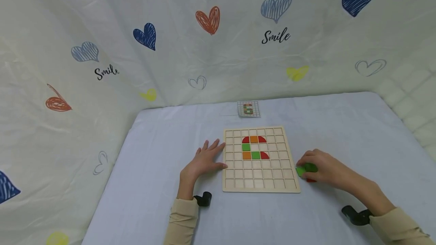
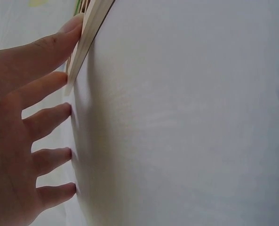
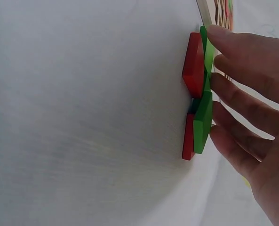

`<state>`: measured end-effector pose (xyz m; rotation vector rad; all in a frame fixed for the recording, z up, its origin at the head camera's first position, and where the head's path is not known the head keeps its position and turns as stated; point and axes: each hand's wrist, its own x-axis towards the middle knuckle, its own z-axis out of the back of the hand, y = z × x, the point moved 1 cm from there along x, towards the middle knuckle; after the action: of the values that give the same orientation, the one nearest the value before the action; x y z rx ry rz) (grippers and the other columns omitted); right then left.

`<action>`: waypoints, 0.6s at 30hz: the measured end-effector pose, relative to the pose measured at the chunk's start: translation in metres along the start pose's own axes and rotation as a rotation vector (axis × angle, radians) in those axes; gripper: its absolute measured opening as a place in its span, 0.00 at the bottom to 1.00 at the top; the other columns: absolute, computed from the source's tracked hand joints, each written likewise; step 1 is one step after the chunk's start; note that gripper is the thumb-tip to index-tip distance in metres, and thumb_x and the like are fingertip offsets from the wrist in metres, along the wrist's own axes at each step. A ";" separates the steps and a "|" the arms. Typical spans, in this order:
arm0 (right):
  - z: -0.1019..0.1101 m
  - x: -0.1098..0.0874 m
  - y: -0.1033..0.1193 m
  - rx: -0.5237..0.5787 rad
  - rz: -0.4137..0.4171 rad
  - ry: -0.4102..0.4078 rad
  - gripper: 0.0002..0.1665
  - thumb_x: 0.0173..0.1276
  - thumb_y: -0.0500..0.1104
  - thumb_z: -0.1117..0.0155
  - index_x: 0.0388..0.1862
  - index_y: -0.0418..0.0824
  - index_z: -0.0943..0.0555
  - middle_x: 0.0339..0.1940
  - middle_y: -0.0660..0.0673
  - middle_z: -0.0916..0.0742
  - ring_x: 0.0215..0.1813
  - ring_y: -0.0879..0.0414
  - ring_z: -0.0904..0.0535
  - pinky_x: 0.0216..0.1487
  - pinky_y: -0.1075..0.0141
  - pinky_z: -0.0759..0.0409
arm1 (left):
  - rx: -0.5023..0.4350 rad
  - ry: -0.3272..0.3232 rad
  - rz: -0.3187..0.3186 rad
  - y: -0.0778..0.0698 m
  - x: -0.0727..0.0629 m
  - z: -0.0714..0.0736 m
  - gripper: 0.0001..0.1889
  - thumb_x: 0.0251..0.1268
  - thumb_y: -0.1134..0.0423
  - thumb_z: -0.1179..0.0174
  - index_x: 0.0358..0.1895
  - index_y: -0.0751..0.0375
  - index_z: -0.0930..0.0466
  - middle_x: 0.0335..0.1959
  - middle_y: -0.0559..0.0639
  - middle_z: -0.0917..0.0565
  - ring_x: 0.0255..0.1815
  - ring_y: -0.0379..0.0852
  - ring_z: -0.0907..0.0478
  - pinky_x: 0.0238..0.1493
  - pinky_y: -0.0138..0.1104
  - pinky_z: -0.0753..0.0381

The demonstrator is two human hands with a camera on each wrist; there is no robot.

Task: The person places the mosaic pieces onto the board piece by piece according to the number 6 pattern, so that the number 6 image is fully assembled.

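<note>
By the slightly bent fingertips of the right hand point(image 1: 321, 167), the green pieces point(image 3: 203, 122) just right of the board point(image 1: 239, 183) are touched, with red pieces point(image 3: 194, 66) against them; whether any is pinched cannot be told. The left hand point(image 1: 202, 162) is spread wide, nothing is grasped, and the board's left edge is touched by thumb and forefinger. Coloured tiles point(image 1: 256, 155) are laid in its grid. Beyond, a card point(image 1: 248, 109) is seen.
</note>
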<state>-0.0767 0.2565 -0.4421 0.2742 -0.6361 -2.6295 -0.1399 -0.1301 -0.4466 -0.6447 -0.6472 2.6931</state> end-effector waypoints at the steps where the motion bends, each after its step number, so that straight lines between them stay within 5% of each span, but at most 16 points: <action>1: -0.001 0.000 0.000 -0.005 0.004 -0.004 0.15 0.56 0.44 0.19 0.43 0.46 0.11 0.43 0.56 0.14 0.46 0.55 0.22 0.44 0.61 0.18 | -0.002 0.000 0.002 0.000 0.000 0.000 0.43 0.67 0.47 0.31 0.82 0.43 0.41 0.85 0.46 0.48 0.87 0.61 0.64 0.83 0.61 0.59; 10: -0.005 0.001 0.002 0.002 0.046 -0.054 0.13 0.55 0.39 0.19 0.39 0.46 0.13 0.40 0.56 0.16 0.43 0.57 0.23 0.43 0.62 0.19 | -0.014 -0.003 -0.007 0.000 -0.001 0.000 0.43 0.66 0.47 0.31 0.82 0.45 0.40 0.85 0.48 0.47 0.86 0.62 0.63 0.82 0.61 0.59; 18: -0.008 0.005 0.006 0.076 -0.017 -0.085 0.16 0.56 0.33 0.21 0.42 0.43 0.15 0.40 0.53 0.13 0.40 0.60 0.22 0.42 0.63 0.16 | -0.016 0.000 -0.004 -0.001 -0.001 0.001 0.43 0.67 0.48 0.31 0.82 0.45 0.41 0.85 0.48 0.47 0.86 0.62 0.63 0.83 0.61 0.59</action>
<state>-0.0769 0.2463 -0.4472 0.1915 -0.7659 -2.6483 -0.1393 -0.1301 -0.4453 -0.6467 -0.6697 2.6864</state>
